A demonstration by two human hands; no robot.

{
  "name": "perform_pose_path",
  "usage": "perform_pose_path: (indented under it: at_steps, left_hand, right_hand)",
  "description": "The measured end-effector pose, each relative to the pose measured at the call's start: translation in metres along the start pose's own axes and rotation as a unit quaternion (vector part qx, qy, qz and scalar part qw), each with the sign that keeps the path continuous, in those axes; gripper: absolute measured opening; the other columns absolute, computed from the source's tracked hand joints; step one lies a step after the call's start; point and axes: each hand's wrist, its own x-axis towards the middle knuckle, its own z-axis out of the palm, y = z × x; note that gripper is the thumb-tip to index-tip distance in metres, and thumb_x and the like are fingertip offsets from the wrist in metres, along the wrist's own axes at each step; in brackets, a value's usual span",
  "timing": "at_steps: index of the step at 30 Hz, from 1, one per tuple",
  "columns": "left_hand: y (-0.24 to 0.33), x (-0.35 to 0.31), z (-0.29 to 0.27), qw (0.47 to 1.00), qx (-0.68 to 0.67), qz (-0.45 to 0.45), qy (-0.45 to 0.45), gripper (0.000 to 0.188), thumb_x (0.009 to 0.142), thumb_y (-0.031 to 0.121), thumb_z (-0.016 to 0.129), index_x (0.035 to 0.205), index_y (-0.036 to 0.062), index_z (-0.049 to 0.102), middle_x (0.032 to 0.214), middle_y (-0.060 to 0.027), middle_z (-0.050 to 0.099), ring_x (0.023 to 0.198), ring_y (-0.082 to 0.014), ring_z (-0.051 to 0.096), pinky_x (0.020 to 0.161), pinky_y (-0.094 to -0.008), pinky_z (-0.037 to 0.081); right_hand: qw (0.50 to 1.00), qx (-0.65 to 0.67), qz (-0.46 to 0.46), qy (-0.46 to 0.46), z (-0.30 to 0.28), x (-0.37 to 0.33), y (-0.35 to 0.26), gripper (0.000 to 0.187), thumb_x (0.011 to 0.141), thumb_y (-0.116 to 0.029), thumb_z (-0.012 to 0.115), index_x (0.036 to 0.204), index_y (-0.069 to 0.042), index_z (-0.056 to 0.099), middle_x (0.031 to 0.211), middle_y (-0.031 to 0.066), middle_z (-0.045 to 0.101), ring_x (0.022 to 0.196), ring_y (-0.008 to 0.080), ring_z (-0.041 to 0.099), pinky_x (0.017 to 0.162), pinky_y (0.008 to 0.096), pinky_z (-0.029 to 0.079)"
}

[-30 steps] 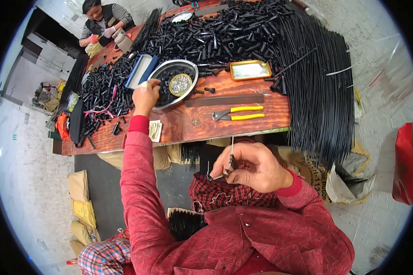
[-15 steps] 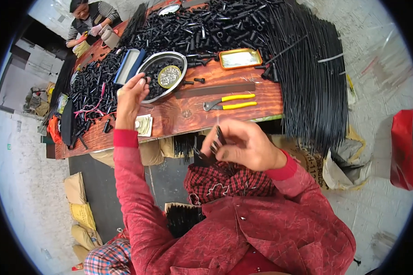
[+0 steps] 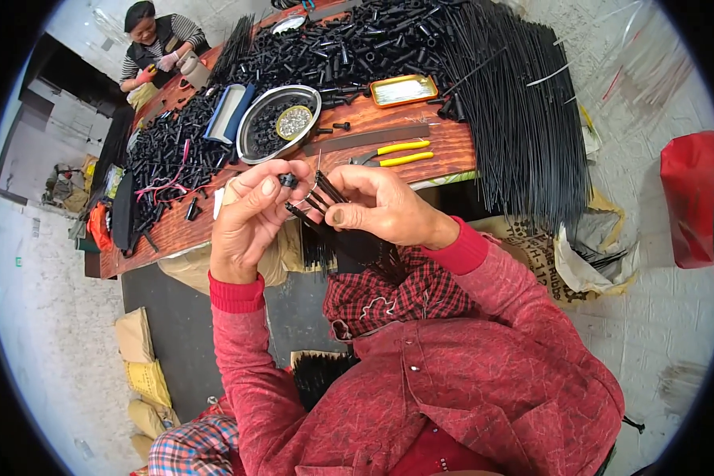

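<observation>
My left hand (image 3: pixel 250 208) pinches a small round black plastic part (image 3: pixel 288 181) between thumb and fingertips, over the near edge of the table. Close beside it on the right, my right hand (image 3: pixel 385 208) is closed on several thin black rods (image 3: pixel 316 200), which fan out toward the left hand. The rods' upper ends come close to the small part; whether they touch it I cannot tell. Beyond my hands an oval metal bowl (image 3: pixel 246 141) contains more small black parts and a round dish (image 3: pixel 295 123) of tiny silvery pieces.
Yellow-handled pliers (image 3: pixel 401 153) lie beside a dark flat bar (image 3: pixel 373 136) on the wooden table (image 3: pixel 186 238). A yellow-rimmed tray (image 3: pixel 404 90), heaped black tubular parts (image 3: pixel 349 51) and a large bundle of black rods (image 3: pixel 523 127) stand farther back. Another person (image 3: pixel 155 47) works at far left.
My left hand has come from the bowl toward my right hand, bringing a small black part. My right hand has risen slightly with the rods, and the two hands are now close together.
</observation>
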Motion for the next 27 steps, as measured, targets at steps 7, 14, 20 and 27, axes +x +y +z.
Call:
perform_pose_path:
  at_steps: [7, 14, 20, 27]
  left_hand:
    - [0.003, -0.002, 0.006, 0.999, 0.019, 0.022, 0.028, 0.030, 0.082, -0.005, 0.065, 0.112, -0.0032, 0.063, 0.119, -0.0193, 0.063, 0.103, -0.0258, 0.064, 0.090, -0.0344, 0.054]
    - [-0.009, 0.001, -0.011, 0.999, -0.040, 0.028, -0.005, 0.031, 0.084, -0.003, 0.064, 0.115, 0.0006, 0.066, 0.123, -0.0202, 0.061, 0.100, -0.0241, 0.062, 0.084, -0.0297, 0.054]
    - [-0.009, 0.003, -0.004, 0.997, -0.054, 0.032, 0.034, 0.033, 0.085, 0.002, 0.066, 0.117, -0.0020, 0.061, 0.125, -0.0177, 0.058, 0.099, -0.0213, 0.058, 0.085, -0.0274, 0.052]
    - [-0.005, 0.003, -0.008, 0.997, -0.053, 0.046, 0.024, 0.028, 0.087, 0.003, 0.066, 0.114, -0.0042, 0.062, 0.115, -0.0153, 0.062, 0.097, -0.0232, 0.057, 0.073, -0.0252, 0.049]
  right_hand:
    - [1.000, 0.001, -0.011, 0.005, 0.007, 0.000, -0.002, 0.020, 0.093, -0.014, 0.063, 0.106, 0.000, 0.058, 0.093, -0.0001, 0.060, 0.085, 0.0067, 0.053, 0.075, 0.0241, 0.045]
    - [1.000, -0.012, -0.012, -0.014, 0.004, 0.000, 0.003, 0.026, 0.093, -0.019, 0.064, 0.111, 0.000, 0.059, 0.100, 0.0021, 0.062, 0.087, 0.0083, 0.055, 0.078, 0.0257, 0.047]
    - [0.999, 0.010, -0.033, 0.017, 0.007, 0.000, 0.001, 0.018, 0.093, -0.014, 0.063, 0.104, 0.000, 0.058, 0.088, -0.0012, 0.059, 0.080, 0.0054, 0.052, 0.070, 0.0231, 0.044]
    - [1.000, -0.013, -0.005, -0.008, 0.005, 0.000, 0.002, 0.027, 0.093, -0.018, 0.064, 0.111, 0.000, 0.059, 0.101, 0.0028, 0.063, 0.088, 0.0090, 0.056, 0.078, 0.0259, 0.048]
